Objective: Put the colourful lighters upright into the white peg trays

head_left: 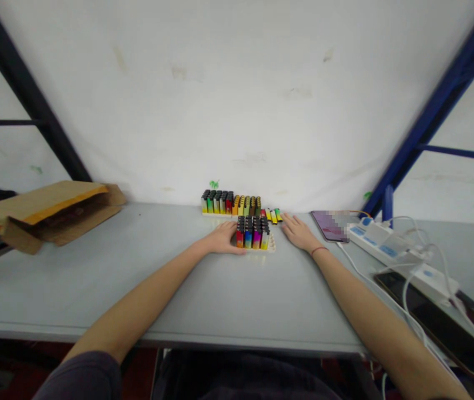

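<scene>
A pale tray (272, 244) holds upright lighters (252, 233) in red, blue, purple and yellow, with dark tops. My left hand (223, 239) grips this tray's left end, thumb along the front and fingers toward the back. The tray's right end shows a few bare slots. Behind it, by the wall, stands a second row of lighters (217, 202), beside more yellow and dark ones (247, 206). Several loose lighters (272, 216), yellow, green and red, lie to the right of that row. My right hand (298, 231) rests flat with fingers stretched out, just right of the loose lighters.
An opened cardboard box (53, 211) lies at the left. On the right are a tablet-like device (326, 225), a white power strip (387, 250) with plugs and tangled cables, and a dark phone (432, 316). A white wall (237, 111) closes off the table's back.
</scene>
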Motion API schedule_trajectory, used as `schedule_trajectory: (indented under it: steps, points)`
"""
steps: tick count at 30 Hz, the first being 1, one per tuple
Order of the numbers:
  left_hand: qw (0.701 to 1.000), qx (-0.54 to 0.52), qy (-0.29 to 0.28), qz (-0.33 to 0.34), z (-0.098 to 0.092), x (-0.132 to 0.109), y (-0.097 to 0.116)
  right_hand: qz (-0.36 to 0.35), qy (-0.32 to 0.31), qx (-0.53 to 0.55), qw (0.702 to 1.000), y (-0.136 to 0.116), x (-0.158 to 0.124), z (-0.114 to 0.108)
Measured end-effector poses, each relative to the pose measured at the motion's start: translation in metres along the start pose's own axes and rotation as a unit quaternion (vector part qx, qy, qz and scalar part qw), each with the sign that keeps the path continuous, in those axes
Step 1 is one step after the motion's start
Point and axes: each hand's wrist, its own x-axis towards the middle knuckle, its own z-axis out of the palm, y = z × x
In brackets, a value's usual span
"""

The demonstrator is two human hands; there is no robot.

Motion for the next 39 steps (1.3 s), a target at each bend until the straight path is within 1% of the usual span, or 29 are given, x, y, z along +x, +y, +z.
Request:
schedule_trajectory:
  steps: [2,4,6,8,11,14,16,19,22,25,28,30,31,33,34,36,38,39]
  points:
    - [1.0,0.004,-0.002,-0.002,0.0,0.0,0.001,0.007,-0.024,-0.026,0.999,-0.003,0.001,-0.001]
    - [1.0,0.007,-0.004,-0.004,-0.001,0.0,0.002,0.025,-0.018,-0.036,0.999,-0.009,0.001,-0.008]
    - [1.0,0.008,-0.005,-0.004,-0.002,0.0,0.002,0.069,-0.003,-0.052,0.996,-0.014,0.0,-0.015]
    - [1.0,0.01,-0.006,-0.005,-0.002,0.0,0.003,0.109,-0.002,-0.082,0.991,-0.016,0.0,-0.019]
    - [1.0,0.011,-0.005,-0.007,-0.002,0.0,0.003,0.11,-0.033,-0.12,0.986,-0.017,0.0,-0.019]
    - [1.0,0.008,-0.003,-0.009,-0.002,0.0,0.003,0.108,-0.072,-0.13,0.983,-0.019,0.001,-0.017]
    - [1.0,0.007,-0.002,-0.007,-0.002,-0.001,0.003,0.111,-0.073,-0.108,0.985,-0.02,0.0,-0.016]
    - [1.0,0.006,-0.001,-0.002,-0.003,-0.001,0.004,0.127,-0.042,-0.036,0.99,-0.023,-0.004,-0.017]
    - [1.0,0.01,-0.005,-0.005,-0.004,-0.001,0.004,0.142,-0.012,0.04,0.989,-0.027,-0.007,-0.019]
    - [1.0,0.016,-0.008,-0.005,-0.004,-0.001,0.004,0.151,0.034,0.099,0.983,-0.032,-0.006,-0.02]
    - [1.0,0.016,-0.002,0.002,-0.003,-0.001,0.002,0.156,0.083,0.173,0.969,-0.036,-0.005,-0.016]
    - [1.0,0.013,0.001,0.003,-0.002,-0.001,0.002,0.148,0.122,0.262,0.946,-0.04,-0.004,-0.012]
    - [1.0,0.012,0.002,0.003,-0.002,-0.001,0.002,0.148,0.142,0.318,0.926,-0.043,-0.004,-0.01]
    - [1.0,0.012,0.002,0.003,-0.002,-0.001,0.002,0.164,0.166,0.438,0.868,-0.05,-0.004,-0.007]
    - [1.0,0.013,0.001,0.002,-0.002,-0.001,0.002,0.178,0.166,0.491,0.837,-0.053,-0.004,-0.007]
    - [1.0,0.018,-0.002,0.0,-0.002,-0.001,0.002,0.218,0.142,0.571,0.779,-0.06,-0.004,-0.008]
    - [1.0,0.022,-0.004,-0.005,-0.001,0.0,0.002,0.271,0.111,0.613,0.734,-0.065,-0.004,-0.01]
    - [1.0,0.022,-0.004,-0.008,-0.001,0.0,0.002,0.293,0.102,0.622,0.719,-0.067,-0.004,-0.01]
